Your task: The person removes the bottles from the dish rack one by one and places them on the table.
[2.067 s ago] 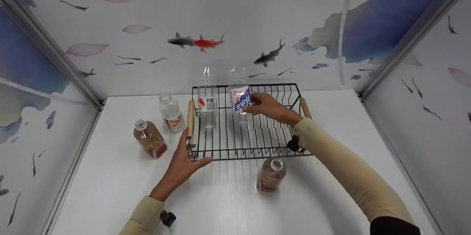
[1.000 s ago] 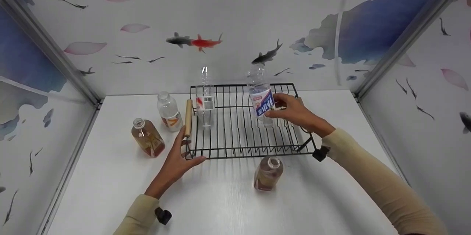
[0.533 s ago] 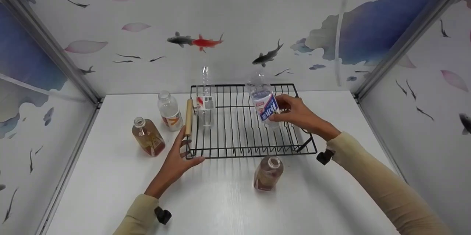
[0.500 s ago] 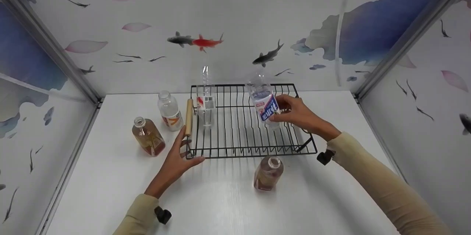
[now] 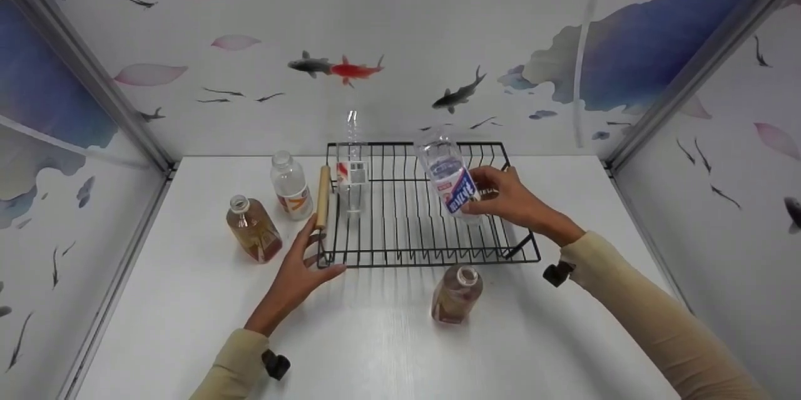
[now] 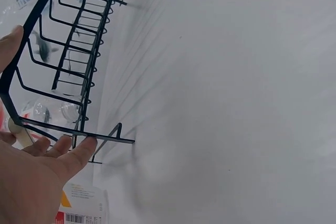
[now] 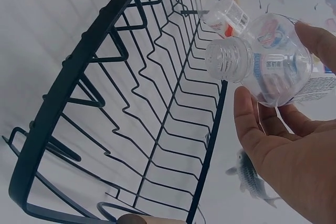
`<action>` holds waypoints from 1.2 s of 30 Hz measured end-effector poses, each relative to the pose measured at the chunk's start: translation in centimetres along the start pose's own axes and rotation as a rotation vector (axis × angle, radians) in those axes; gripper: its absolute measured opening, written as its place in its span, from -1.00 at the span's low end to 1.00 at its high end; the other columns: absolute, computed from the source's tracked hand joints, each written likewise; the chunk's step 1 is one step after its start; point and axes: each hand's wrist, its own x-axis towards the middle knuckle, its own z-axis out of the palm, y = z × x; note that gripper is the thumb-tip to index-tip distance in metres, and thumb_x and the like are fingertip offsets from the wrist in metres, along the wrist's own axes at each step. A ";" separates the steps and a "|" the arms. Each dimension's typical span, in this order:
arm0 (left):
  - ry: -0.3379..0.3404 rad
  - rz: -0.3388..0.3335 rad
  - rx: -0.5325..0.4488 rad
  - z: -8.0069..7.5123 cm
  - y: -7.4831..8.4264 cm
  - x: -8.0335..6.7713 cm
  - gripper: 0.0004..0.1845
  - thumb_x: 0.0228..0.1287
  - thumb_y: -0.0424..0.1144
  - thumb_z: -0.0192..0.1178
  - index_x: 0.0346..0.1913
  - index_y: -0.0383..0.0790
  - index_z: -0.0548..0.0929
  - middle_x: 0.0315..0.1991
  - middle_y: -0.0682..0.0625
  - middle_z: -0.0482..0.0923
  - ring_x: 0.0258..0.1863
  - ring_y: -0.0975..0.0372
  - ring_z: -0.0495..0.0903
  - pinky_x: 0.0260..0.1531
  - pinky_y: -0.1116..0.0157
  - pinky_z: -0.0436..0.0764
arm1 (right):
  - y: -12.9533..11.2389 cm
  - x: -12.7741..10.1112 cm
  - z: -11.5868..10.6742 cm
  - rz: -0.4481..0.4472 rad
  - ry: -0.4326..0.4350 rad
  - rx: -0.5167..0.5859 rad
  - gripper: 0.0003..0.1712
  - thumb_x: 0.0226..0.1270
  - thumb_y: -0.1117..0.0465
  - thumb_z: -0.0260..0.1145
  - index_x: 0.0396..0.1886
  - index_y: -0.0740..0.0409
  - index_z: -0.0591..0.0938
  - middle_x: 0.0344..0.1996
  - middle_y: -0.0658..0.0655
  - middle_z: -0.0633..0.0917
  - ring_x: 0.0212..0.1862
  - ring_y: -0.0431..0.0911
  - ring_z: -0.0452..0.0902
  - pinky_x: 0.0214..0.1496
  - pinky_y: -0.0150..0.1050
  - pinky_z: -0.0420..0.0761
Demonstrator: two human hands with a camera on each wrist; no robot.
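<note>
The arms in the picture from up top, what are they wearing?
Both arms wear long, snug, pale cream sleeves down to the wrists. A small black gadget is clipped at each cuff. The left hand and right hand are bare: no gloves, no rings in sight.

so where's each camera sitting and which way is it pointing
Head: above, looking forward and down at the table, wire rack and bottles; both hands and sleeves show.
Left wrist: low by the left hand, facing along the rack's near edge; fingers touch it.
Right wrist: beside the right hand, facing the clear bottle it holds over the rack.
All three share the rack.
</note>
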 end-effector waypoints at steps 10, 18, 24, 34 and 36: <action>0.016 0.035 0.059 -0.3 1.0 -0.5 0.14 0.34 -0.19 0.62 0.80 -0.06 0.09 0.76 -0.14 0.04 0.74 -0.10 0.07 0.64 -0.11 0.31 | 0.2 -0.5 0.3 -0.021 -0.002 -0.008 -0.25 0.42 0.14 0.60 0.50 0.25 0.52 0.22 0.26 0.68 0.29 0.13 0.65 0.41 0.03 0.64; 0.017 0.080 0.123 -0.6 2.3 -1.1 0.17 0.33 -0.19 0.63 0.80 -0.15 0.07 0.78 -0.19 -0.03 0.76 -0.11 0.02 0.69 -0.12 0.18 | 0.0 -0.9 0.6 -0.046 -0.044 0.021 -0.21 0.42 0.20 0.59 0.53 0.30 0.48 0.22 0.30 0.65 0.23 0.16 0.65 0.17 -0.26 0.75; 0.016 0.106 0.166 -0.7 3.3 -1.3 0.12 0.34 -0.20 0.62 0.79 -0.13 0.12 0.77 -0.16 0.05 0.75 -0.10 0.09 0.69 -0.12 0.17 | -0.5 -1.1 0.8 -0.048 -0.051 0.008 -0.23 0.39 0.20 0.61 0.51 0.27 0.51 0.19 0.28 0.66 0.21 0.19 0.65 0.17 -0.20 0.77; -0.013 0.173 0.172 0.0 5.4 -2.1 0.00 0.34 -0.15 0.61 0.74 -0.14 0.29 0.78 -0.22 0.04 0.76 -0.15 0.02 0.63 -0.28 0.22 | -0.8 -1.4 1.0 -0.103 -0.052 -0.068 -0.17 0.30 0.26 0.64 0.52 0.28 0.52 0.24 0.25 0.66 0.25 0.15 0.58 0.36 0.14 0.65; -0.023 0.188 0.171 0.3 5.8 -2.2 -0.01 0.34 -0.16 0.62 0.73 -0.16 0.31 0.78 -0.23 0.05 0.76 -0.16 0.03 0.62 -0.29 0.23 | -0.8 -1.4 1.1 -0.111 -0.056 -0.081 -0.16 0.30 0.25 0.66 0.52 0.28 0.53 0.25 0.24 0.66 0.26 0.14 0.58 0.39 0.18 0.63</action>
